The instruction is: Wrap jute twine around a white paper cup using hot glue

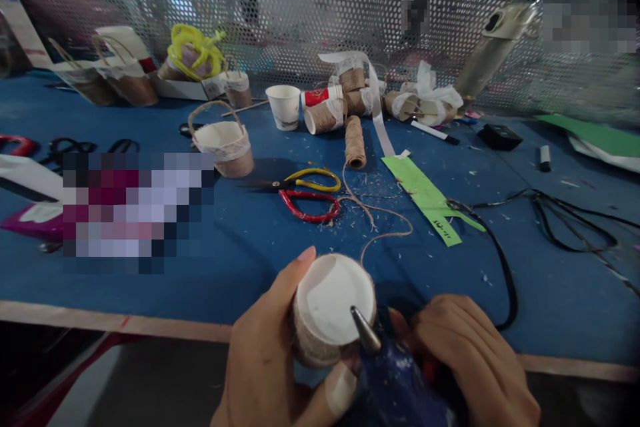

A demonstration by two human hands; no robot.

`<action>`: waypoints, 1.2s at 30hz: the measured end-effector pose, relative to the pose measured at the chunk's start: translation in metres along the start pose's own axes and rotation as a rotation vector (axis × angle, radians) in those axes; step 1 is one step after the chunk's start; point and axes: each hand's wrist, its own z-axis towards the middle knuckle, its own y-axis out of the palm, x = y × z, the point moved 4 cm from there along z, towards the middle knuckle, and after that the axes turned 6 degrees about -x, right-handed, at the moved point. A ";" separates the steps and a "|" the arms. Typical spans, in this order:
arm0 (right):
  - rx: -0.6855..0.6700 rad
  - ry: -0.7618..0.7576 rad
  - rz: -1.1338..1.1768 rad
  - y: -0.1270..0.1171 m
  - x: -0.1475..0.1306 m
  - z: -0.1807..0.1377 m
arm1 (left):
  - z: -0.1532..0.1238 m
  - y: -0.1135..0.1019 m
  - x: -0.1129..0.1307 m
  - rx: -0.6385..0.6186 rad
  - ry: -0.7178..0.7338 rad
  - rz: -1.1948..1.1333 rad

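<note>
My left hand (265, 347) is wrapped round a paper cup (330, 300) whose side is wound with brown twine. Its white round end faces up toward me. My right hand (465, 347) grips a blue hot glue gun (400, 373), and the metal nozzle points at the cup's white end, near its right edge. Whether the tip touches the paper I cannot tell. A loose strand of twine (395, 235) runs from the cup back toward a twine spool (355, 140). Scissors (307, 193) with one yellow and one red handle lie open beyond the cup.
A twine-covered basket (225, 143) with a handle stands at left, near a plain white cup (283, 107). More wrapped cups (325, 115) lie at the back. A green strip (425, 199) and a black cable (500, 267) are on the right. A perforated metal panel (310, 20) closes off the back.
</note>
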 end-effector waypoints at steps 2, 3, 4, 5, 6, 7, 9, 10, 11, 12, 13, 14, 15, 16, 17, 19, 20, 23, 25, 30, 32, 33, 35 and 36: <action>0.032 0.034 -0.003 -0.001 0.000 0.000 | 0.001 0.000 0.000 -0.003 0.017 -0.010; 0.043 0.049 -0.004 -0.001 0.000 0.000 | 0.001 0.000 0.001 0.004 0.024 -0.018; 0.041 0.052 -0.004 0.000 0.000 -0.001 | 0.002 0.000 0.000 0.000 0.010 -0.026; 0.026 0.042 -0.002 0.000 -0.001 -0.001 | 0.002 -0.001 0.001 0.022 0.026 -0.025; 0.017 0.032 -0.001 0.001 -0.001 0.000 | 0.002 -0.001 0.001 0.014 0.002 -0.029; 0.017 0.028 0.000 0.001 -0.002 0.000 | 0.001 -0.001 0.001 0.015 -0.001 -0.037; 0.036 0.037 0.013 0.001 -0.001 0.000 | 0.000 0.000 0.001 0.003 -0.013 -0.061; 0.047 0.046 0.019 0.001 -0.001 0.000 | 0.000 0.000 0.001 0.008 -0.007 -0.066; 0.052 0.054 0.024 0.001 -0.001 0.000 | -0.001 0.001 0.000 0.012 -0.009 -0.072; 0.051 0.052 0.028 0.001 -0.001 0.000 | -0.001 0.001 0.000 0.017 -0.001 -0.060; 0.044 0.047 0.030 0.001 -0.001 0.000 | -0.001 0.001 -0.002 0.016 -0.001 -0.054; 0.041 0.047 0.029 0.002 -0.001 0.000 | -0.001 0.002 -0.003 0.017 0.006 -0.046; 0.038 0.047 0.029 0.001 -0.001 -0.001 | 0.000 0.002 -0.004 0.017 -0.002 -0.039; 0.033 0.046 0.028 0.001 -0.001 -0.001 | 0.000 0.001 -0.003 0.040 0.047 -0.024; 0.019 0.040 0.030 0.001 -0.001 -0.001 | 0.001 0.001 -0.002 0.052 0.064 -0.018; -0.003 0.028 0.028 0.000 -0.001 -0.002 | 0.002 0.001 0.000 0.060 0.081 -0.022; -0.013 0.017 0.028 -0.001 -0.001 -0.002 | 0.003 0.002 -0.001 0.034 0.015 -0.040; -0.014 0.016 0.035 -0.002 0.001 -0.001 | 0.002 0.003 0.000 0.018 0.001 -0.052; -0.007 0.020 0.045 -0.003 0.001 0.000 | 0.001 0.002 -0.003 0.039 -0.017 -0.041; -0.030 -0.013 0.043 -0.004 0.002 0.000 | -0.004 0.000 -0.008 0.057 0.093 -0.014; -0.050 -0.013 0.043 -0.002 0.002 -0.001 | -0.006 0.001 -0.009 0.057 0.056 0.000; -0.040 -0.001 0.041 -0.002 0.002 -0.002 | -0.007 0.001 -0.009 0.053 0.017 0.003; -0.024 0.005 0.040 -0.002 0.001 -0.002 | -0.008 0.001 -0.008 0.048 -0.026 0.006; -0.015 0.009 0.036 -0.002 0.001 -0.002 | -0.009 0.001 -0.008 0.049 -0.054 -0.022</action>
